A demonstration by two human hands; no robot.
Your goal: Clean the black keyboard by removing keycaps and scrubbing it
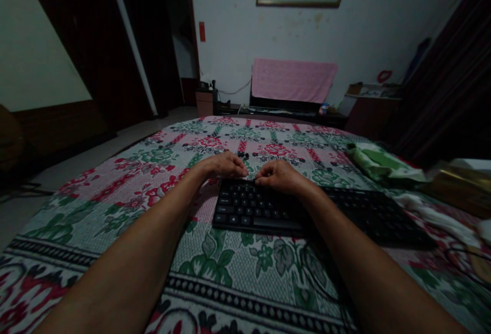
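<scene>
A black keyboard [245, 206] lies on the flowered cloth. My left hand [227, 164] is just beyond its upper left edge, fingers and thumb pinched together. A small pale bit shows at those fingertips, too small to name. My right hand [283, 176] rests over the keyboard's top rows, with its fingers curled into a pinch close to the left fingertips. Whatever the right fingers hold, if anything, is hidden. Tiny dark pieces [245, 155] lie on the cloth just past my hands. My right forearm covers the middle of the keyboard.
The patterned cloth [207, 257] covers the table. At the right are a green and white packet [385, 162], a brown-gold box [460, 185] and crumpled white material [437, 219]. A black cable [314, 283] loops below the keyboard. A pink towel [293, 79] hangs across the room.
</scene>
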